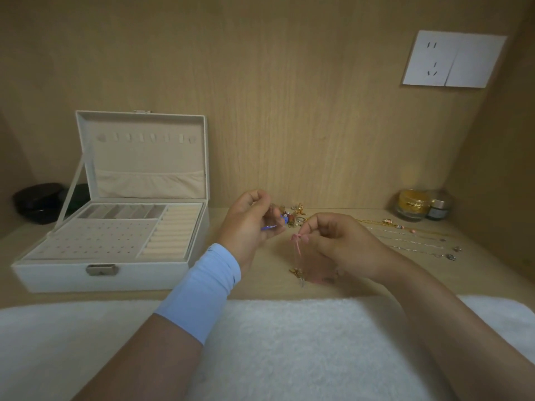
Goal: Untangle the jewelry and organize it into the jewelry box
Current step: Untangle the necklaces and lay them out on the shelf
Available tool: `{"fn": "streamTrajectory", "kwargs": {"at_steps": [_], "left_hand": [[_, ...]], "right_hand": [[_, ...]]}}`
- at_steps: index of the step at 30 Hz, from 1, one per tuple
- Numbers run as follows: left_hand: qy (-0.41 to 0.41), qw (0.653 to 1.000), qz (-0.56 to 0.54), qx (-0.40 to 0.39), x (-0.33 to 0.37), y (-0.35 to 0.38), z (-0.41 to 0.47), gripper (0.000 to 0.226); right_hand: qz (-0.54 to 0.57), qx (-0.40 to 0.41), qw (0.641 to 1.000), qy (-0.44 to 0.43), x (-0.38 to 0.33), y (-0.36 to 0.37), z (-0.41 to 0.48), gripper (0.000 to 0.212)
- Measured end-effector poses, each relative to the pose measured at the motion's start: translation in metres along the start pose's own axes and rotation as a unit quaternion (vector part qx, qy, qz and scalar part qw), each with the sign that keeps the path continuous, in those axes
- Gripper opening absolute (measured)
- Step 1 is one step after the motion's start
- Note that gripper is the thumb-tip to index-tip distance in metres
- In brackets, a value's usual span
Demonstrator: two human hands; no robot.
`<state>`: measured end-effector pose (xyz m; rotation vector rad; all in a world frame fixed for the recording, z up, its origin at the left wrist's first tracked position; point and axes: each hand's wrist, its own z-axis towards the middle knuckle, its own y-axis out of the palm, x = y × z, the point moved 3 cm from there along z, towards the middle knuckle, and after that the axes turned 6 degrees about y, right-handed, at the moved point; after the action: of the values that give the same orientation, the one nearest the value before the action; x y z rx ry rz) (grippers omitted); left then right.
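A white jewelry box (107, 270) stands open at the left, lid upright, its tray showing stud holes, ring rolls and small compartments. My left hand (249, 224) is raised at centre and pinches a small blue-purple piece (270, 227). My right hand (338, 241) pinches a pink cord (296, 247) that hangs down to a gold charm (298, 273) just above the desk. Behind my hands lies a tangled pile of jewelry (292, 215) with gold and coloured bits. Several thin chains (411, 241) are laid out in rows to the right.
A glass jar with gold contents (412, 205) and a small dark jar (438, 209) stand at the back right. Dark cases (37, 202) sit behind the box at the left. A white fluffy cloth (289, 342) covers the near edge. A wall socket (453, 59) is mounted on the wooden back panel.
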<state>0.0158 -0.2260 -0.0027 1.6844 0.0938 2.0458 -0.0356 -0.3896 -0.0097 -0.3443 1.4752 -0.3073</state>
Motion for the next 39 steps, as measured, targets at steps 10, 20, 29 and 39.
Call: {"fn": "streamTrajectory", "kwargs": {"at_steps": [10, 20, 29, 39], "left_hand": [[-0.029, 0.999, 0.007, -0.012, -0.003, 0.002, -0.004, 0.01], [-0.051, 0.992, -0.086, -0.071, 0.004, 0.007, -0.005, 0.014], [-0.05, 0.925, 0.285, -0.245, 0.046, -0.002, -0.032, 0.005], [-0.212, 0.635, 0.65, -0.359, 0.048, -0.031, -0.083, 0.013]], "right_hand": [[0.025, 0.053, 0.998, 0.009, -0.003, -0.006, 0.001, 0.03], [0.001, 0.037, 0.998, 0.043, -0.014, 0.004, -0.012, 0.013], [0.016, -0.087, 0.995, 0.055, -0.017, 0.003, -0.022, 0.009], [-0.108, -0.315, 0.937, 0.106, -0.026, 0.011, -0.043, 0.014]]}}
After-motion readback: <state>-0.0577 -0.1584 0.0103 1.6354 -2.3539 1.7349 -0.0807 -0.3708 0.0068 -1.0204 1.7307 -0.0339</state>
